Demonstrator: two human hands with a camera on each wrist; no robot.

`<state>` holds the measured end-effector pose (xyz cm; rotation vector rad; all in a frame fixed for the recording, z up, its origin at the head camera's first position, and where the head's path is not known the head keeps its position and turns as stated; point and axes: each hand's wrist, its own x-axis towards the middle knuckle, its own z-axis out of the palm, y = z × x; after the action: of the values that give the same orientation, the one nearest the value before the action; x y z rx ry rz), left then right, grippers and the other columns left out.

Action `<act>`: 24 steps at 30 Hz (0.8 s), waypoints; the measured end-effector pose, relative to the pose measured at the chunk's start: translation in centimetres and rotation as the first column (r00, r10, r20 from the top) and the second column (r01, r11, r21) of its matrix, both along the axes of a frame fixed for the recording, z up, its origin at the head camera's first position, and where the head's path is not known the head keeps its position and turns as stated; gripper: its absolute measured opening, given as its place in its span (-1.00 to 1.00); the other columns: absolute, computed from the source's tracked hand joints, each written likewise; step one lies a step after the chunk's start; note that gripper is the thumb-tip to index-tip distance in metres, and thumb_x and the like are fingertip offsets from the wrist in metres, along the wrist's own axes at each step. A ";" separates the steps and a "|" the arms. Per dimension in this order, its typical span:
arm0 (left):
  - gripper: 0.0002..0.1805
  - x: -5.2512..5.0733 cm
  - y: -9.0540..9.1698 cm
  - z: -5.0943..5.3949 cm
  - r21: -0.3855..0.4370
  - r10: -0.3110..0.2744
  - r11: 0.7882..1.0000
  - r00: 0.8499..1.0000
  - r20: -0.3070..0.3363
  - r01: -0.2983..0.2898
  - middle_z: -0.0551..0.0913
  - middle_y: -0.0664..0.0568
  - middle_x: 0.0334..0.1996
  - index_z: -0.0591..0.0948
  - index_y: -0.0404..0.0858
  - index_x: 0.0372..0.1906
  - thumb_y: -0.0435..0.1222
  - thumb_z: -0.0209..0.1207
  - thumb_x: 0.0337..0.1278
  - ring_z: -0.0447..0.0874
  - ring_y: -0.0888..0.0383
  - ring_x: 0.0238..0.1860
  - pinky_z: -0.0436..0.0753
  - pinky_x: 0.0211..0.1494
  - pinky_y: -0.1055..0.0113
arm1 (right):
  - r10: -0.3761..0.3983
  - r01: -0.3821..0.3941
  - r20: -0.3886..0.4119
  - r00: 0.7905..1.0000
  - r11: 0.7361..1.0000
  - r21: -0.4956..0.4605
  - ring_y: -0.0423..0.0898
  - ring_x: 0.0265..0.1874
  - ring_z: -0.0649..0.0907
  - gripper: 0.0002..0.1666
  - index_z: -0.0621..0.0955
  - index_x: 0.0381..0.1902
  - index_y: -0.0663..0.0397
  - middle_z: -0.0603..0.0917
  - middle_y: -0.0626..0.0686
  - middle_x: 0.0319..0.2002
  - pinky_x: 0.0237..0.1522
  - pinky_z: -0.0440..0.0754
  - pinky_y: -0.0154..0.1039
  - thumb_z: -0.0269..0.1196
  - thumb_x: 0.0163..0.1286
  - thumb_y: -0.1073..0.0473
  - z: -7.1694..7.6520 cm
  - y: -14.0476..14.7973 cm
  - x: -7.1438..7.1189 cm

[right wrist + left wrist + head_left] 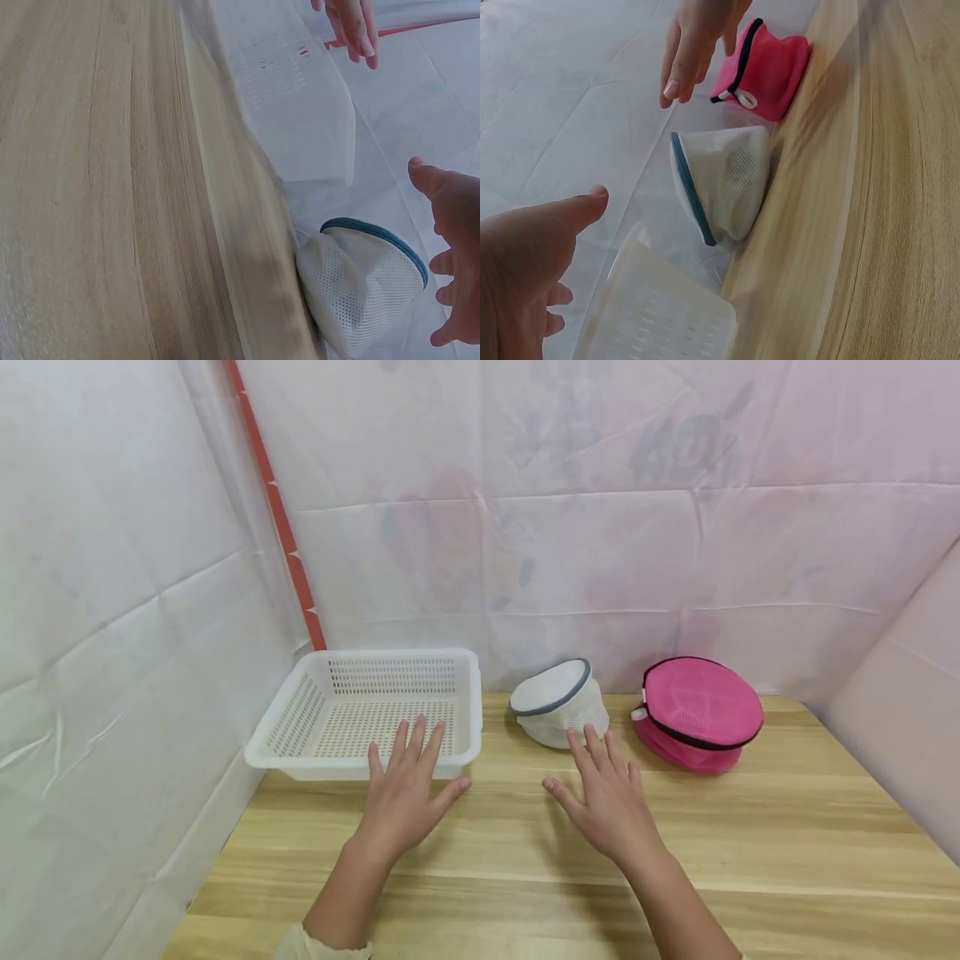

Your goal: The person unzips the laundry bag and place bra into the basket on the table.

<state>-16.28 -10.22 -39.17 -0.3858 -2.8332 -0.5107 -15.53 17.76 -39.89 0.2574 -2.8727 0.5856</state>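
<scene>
Left hand (401,797): fingers spread, empty, over the near rim of a white perforated plastic basket (322,763).
Right hand (609,797): fingers spread, empty, near a small white mesh pouch with blue-grey trim (551,689).
Basket: at left on the tabletop (487,893); I judge it light, stiff, best held by the rim.
Round pink mesh bag with black trim (701,702): at right; likely soft.
Pouch: between them; I would pinch its trim.

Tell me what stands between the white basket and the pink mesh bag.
A white mesh bag stands between the basket and the pink bag, in the head view.
</scene>
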 end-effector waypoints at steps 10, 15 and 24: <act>-0.13 0.1 0.2 0.5 0.016 -0.032 0.999 0.999 -0.043 0.033 0.04 -0.07 0.56 0.14 -0.05 0.55 0.26 0.05 0.27 -0.08 -0.12 0.57 -0.11 0.45 -0.41 | 0.027 -0.027 -0.032 0.999 1.000 0.006 0.30 0.52 -0.01 -0.05 0.16 0.54 0.01 0.09 0.20 0.54 0.33 0.02 0.48 0.09 0.39 -0.37 0.6 -0.1 0.5; -0.14 0.2 0.3 0.7 0.034 -0.051 0.998 0.996 -0.067 0.054 0.12 -0.09 0.54 0.17 -0.05 0.54 0.27 0.03 0.27 -0.03 -0.11 0.56 -0.04 0.46 -0.38 | 0.044 -0.044 -0.052 0.998 0.999 -0.004 0.30 0.51 0.03 -0.07 0.19 0.53 0.02 0.12 0.20 0.53 0.33 0.06 0.47 0.11 0.39 -0.34 0.8 -0.2 0.6; -0.16 0.5 0.4 0.6 0.049 -0.067 0.996 0.997 -0.040 0.069 0.12 -0.04 0.54 0.17 -0.04 0.54 0.26 0.00 0.29 -0.02 -0.08 0.56 -0.02 0.48 -0.34 | 0.074 -0.075 -0.073 0.995 0.997 -0.021 0.31 0.50 0.07 -0.08 0.21 0.52 0.02 0.13 0.18 0.53 0.31 0.08 0.50 0.13 0.39 -0.32 0.6 -0.3 0.8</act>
<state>-15.76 -9.85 -38.53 -0.4790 -2.7721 -0.5811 -14.75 17.44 -39.28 0.3756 -2.7948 0.6108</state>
